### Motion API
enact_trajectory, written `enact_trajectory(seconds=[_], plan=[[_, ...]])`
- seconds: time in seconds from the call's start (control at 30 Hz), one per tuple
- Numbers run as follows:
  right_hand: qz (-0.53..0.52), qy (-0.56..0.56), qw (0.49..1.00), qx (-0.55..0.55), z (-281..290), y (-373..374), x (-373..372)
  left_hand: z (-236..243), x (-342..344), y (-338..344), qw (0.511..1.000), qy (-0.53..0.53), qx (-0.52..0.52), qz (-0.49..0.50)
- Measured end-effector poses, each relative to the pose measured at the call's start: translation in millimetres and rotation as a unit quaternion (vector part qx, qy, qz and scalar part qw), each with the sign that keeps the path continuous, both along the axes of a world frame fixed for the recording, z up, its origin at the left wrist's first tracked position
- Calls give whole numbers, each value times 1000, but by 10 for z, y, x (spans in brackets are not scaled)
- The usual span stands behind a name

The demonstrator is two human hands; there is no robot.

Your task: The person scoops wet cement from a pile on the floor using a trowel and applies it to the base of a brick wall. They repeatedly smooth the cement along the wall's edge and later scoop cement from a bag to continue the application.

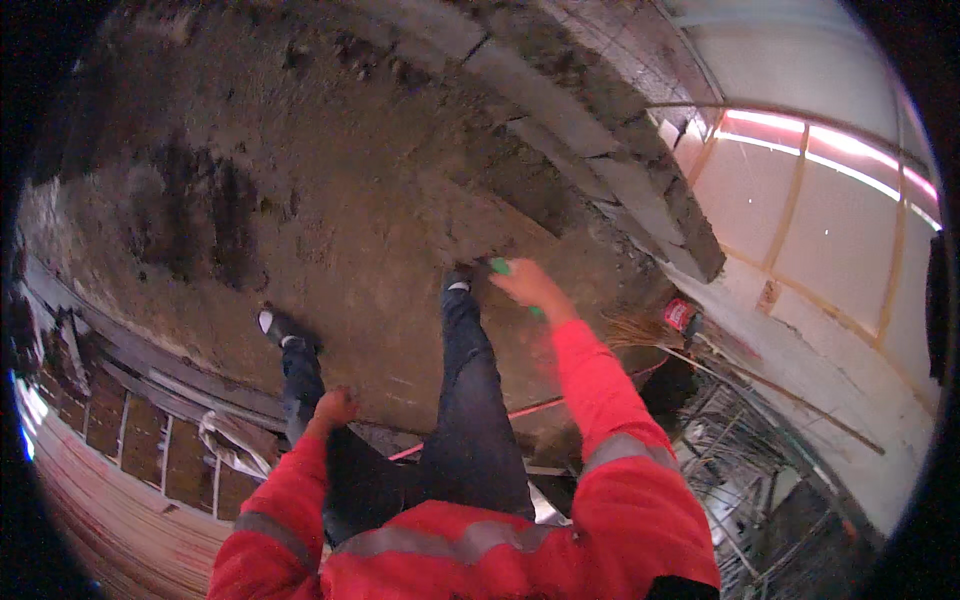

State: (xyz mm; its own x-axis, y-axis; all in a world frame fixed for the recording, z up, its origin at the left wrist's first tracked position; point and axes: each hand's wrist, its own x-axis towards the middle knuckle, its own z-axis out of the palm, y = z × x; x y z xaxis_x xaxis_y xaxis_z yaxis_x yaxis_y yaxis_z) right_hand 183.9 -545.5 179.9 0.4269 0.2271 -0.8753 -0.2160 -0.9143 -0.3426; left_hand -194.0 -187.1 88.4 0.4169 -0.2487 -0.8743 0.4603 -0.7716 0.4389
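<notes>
My right hand (527, 284) reaches out over the brown dirt floor (360, 240), just right of my right shoe (460, 277). Its fingers are wrapped round a green-handled tool (499, 265); green shows on both sides of the fist. The tool's working end cannot be made out against the dark ground. Close to my left leg (303, 375), near the knee, my left hand (337, 405) is curled closed, and nothing shows in it. Both arms are in red sleeves with grey bands.
A low curved wall of grey blocks (560, 105) runs across the upper right. Beside the pale wall at right are a red container (681, 315), a straw broom (635, 328) and a heap of thin rods (760, 460). Stacked boards (130, 510) lie at lower left.
</notes>
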Motion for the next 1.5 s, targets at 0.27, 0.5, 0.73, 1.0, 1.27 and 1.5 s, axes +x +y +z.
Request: enact_trajectory(seconds=[0.27,0.5,0.73,1.0,1.27,1.5], plan=[[-77,-84,989,-97,866,-2869,722,193,483,-956,989,-118,-8,-83],[-67,-269,954,-111,994,-3926,1627,754,1256,-1420,982,-186,18,-38],[0,-426,888,-174,293,-4001,2185,1067,1712,-1428,986,-135,57,-75],[-142,-422,872,-205,21,-4743,1156,1175,1662,-1335,984,-137,96,-61],[-103,-463,831,-292,628,-4834,1117,1032,1412,-1544,992,-82,88,-34],[-229,-512,817,-132,478,-2951,1458,601,983,-1232,987,-154,36,-5]])
